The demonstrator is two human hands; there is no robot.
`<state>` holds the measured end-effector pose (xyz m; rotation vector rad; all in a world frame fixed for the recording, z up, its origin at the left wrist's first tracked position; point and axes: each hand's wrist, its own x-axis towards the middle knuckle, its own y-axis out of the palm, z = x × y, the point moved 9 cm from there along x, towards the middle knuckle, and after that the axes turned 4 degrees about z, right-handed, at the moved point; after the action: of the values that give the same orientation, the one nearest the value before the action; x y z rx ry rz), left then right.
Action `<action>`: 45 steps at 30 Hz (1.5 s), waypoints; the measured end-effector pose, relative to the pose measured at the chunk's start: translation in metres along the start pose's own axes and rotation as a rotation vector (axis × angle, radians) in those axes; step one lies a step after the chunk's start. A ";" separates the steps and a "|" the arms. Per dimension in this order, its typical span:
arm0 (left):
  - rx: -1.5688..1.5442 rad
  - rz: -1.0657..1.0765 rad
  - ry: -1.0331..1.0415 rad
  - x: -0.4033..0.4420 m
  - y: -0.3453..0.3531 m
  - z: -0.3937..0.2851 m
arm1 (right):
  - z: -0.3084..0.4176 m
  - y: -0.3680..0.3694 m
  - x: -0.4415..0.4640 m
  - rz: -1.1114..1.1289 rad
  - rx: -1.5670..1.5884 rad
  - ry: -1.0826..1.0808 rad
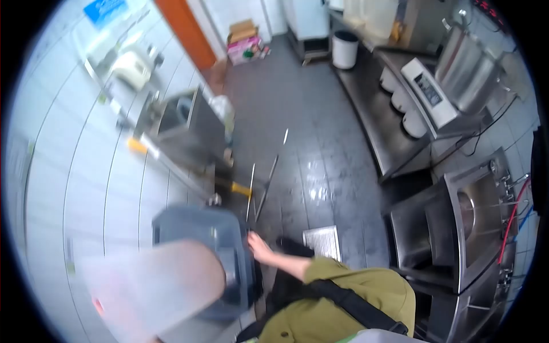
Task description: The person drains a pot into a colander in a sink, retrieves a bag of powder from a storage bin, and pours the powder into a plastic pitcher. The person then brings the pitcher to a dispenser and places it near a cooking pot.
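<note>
A large grey bin (200,220) stands against the tiled wall at the lower left. Over it hangs a pale, translucent flat object with a rounded end (160,280), blurred by motion. My left hand (98,306) grips its left edge; only a bit of the fingers shows. My right hand (260,249) is at the bin's right rim, fingers together against it, with the forearm coming out of a green sleeve (354,286).
Thin poles (267,186) stand beyond the bin, beside a steel sink (189,123). A metal drain cover (323,243) lies in the wet floor (317,143). Steel sinks (477,217) and a shelf unit (372,126) line the right. Boxes (244,46) sit at the back.
</note>
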<state>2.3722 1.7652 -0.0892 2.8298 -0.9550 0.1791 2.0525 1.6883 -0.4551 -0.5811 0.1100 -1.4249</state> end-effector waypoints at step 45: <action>-0.319 1.778 -0.362 -0.161 1.703 0.171 | -0.200 -0.902 0.593 -1.763 -0.442 0.772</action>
<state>1.2188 0.4909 -0.1072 0.9730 -2.8040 -0.2928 1.2599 1.0333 -0.0705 -0.3674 0.6469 -3.3611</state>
